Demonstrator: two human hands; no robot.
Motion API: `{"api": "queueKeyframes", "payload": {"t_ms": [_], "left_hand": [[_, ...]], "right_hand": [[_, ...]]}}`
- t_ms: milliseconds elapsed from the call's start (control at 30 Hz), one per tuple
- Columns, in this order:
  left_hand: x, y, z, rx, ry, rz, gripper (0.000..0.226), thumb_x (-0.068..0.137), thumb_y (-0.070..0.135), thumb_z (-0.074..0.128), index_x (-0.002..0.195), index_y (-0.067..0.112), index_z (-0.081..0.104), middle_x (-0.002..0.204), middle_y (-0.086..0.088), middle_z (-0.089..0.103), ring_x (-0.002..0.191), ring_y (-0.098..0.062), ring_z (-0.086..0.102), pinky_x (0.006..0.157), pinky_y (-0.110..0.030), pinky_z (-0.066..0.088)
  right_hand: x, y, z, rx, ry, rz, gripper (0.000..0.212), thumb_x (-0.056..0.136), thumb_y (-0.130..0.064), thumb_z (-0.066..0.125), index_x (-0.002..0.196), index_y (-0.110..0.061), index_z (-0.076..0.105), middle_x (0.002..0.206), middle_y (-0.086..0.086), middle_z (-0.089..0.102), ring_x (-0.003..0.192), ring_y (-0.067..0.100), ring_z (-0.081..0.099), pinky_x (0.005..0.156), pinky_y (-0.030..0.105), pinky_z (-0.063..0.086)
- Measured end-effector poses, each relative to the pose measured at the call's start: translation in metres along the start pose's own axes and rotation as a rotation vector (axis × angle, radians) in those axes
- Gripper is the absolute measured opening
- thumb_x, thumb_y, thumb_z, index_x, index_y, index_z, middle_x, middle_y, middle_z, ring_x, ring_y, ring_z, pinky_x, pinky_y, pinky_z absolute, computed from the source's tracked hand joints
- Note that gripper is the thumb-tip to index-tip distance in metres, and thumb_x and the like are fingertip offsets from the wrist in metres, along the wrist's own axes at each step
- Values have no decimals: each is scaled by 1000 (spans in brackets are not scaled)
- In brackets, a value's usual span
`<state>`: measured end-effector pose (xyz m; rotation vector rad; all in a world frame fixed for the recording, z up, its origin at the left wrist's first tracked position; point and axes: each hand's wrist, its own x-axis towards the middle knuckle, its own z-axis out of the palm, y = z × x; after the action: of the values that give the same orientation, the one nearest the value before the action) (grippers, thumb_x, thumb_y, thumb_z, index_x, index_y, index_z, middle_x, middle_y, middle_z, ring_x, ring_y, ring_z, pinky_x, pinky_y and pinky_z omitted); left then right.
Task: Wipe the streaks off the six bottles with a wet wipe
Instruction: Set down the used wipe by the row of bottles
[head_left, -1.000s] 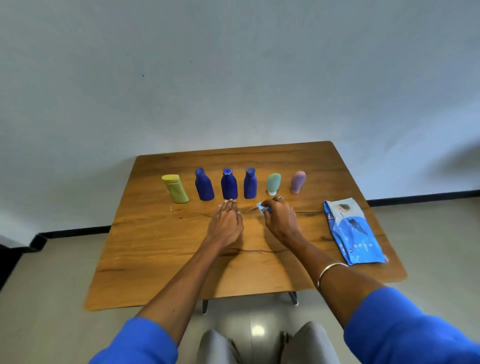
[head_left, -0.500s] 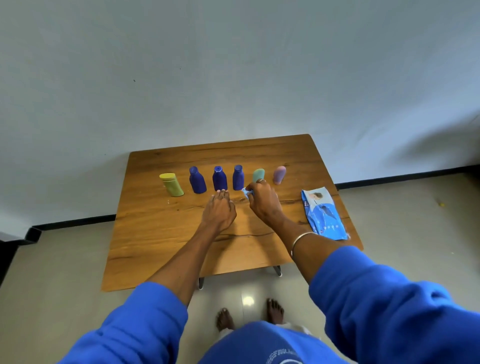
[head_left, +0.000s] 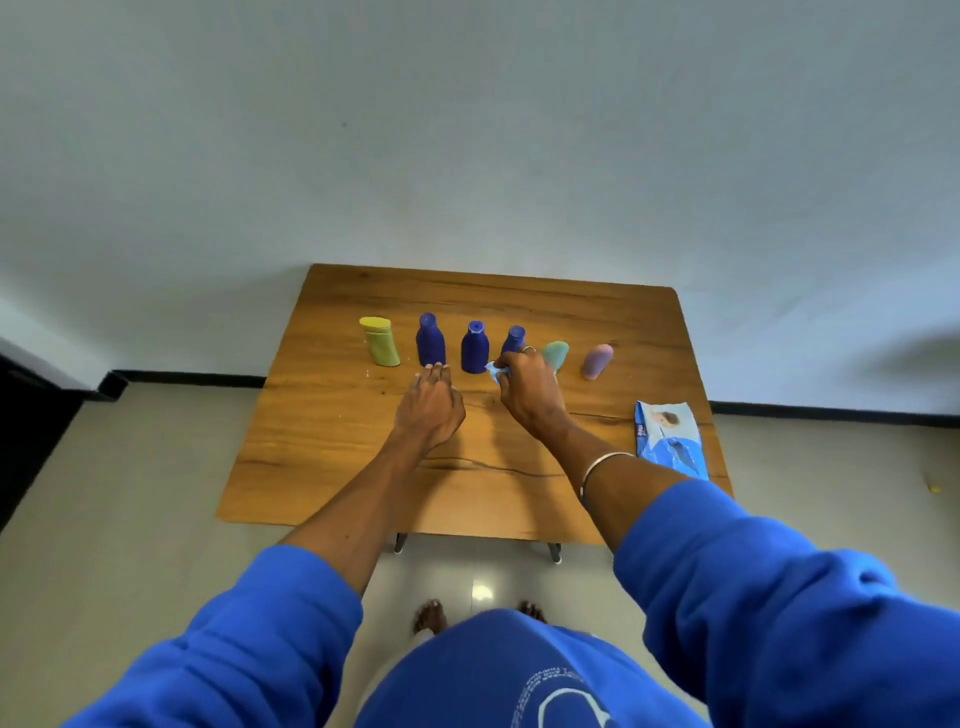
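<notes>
Six bottles stand in a row on the wooden table (head_left: 332, 447): a yellow-green bottle (head_left: 381, 342), three dark blue bottles (head_left: 430, 341) (head_left: 474, 347) (head_left: 514, 340), a teal bottle (head_left: 556, 354) and a pink bottle (head_left: 597, 361). My right hand (head_left: 530, 387) pinches a crumpled light blue wet wipe (head_left: 495, 370) just in front of the third blue bottle, hiding that bottle's base. My left hand (head_left: 431, 405) lies flat on the table with straight fingers, its fingertips near the first blue bottle's base.
A blue pack of wet wipes (head_left: 668, 438) lies near the table's right edge. The wall stands close behind the table. Tiled floor and my bare feet (head_left: 431, 616) show below the near edge.
I have stood up, so the view is higher and farther back. My right hand has carried the wipe forward and left to the third blue bottle. My left hand slid toward the row.
</notes>
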<state>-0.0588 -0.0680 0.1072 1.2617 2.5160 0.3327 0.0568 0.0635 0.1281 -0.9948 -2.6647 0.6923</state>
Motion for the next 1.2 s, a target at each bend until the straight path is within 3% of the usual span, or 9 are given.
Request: {"api": "queueKeyframes", "payload": {"t_ms": [400, 567, 933, 1033, 1200], "left_hand": [[-79, -90, -11, -130, 144, -537, 55, 104, 20, 31, 154, -2, 29, 161, -17, 32, 151, -28, 25, 126, -38, 15], [-139, -127, -10, -154, 230, -717, 52, 102, 18, 34, 149, -4, 36, 154, -20, 41, 146, -32, 32, 124, -41, 19], [-270, -205, 1, -200, 321, -1038, 48, 101, 13, 36, 144, -8, 40, 149, -25, 45, 141, -36, 38, 118, -42, 25], [-301, -221, 8, -218, 357, -1120, 49, 101, 14, 37, 145, -9, 40, 150, -26, 44, 142, -37, 37, 119, -43, 24], [-339, -226, 17, -265, 390, -1242, 62, 96, 23, 23, 145, -10, 39, 150, -28, 43, 143, -38, 37, 118, -43, 24]], "right_hand": [[16, -111, 57, 20, -272, -420, 25, 96, -15, 62, 120, -11, 70, 119, 14, 63, 104, 33, 64, 82, 41, 54], [-8, -166, 97, 38, -382, -627, 24, 94, -12, 63, 116, -10, 72, 115, 13, 64, 101, 34, 64, 83, 42, 55], [-80, -280, 181, -3, -610, -908, 24, 89, -6, 59, 105, -12, 75, 106, 14, 65, 94, 36, 64, 81, 45, 55], [-98, -302, 198, 1, -678, -970, 26, 90, -6, 60, 112, -10, 74, 110, 15, 66, 98, 36, 65, 84, 44, 55], [-121, -328, 218, -31, -732, -1082, 26, 89, -8, 62, 111, -9, 74, 110, 17, 67, 96, 39, 65, 84, 42, 54]]}}
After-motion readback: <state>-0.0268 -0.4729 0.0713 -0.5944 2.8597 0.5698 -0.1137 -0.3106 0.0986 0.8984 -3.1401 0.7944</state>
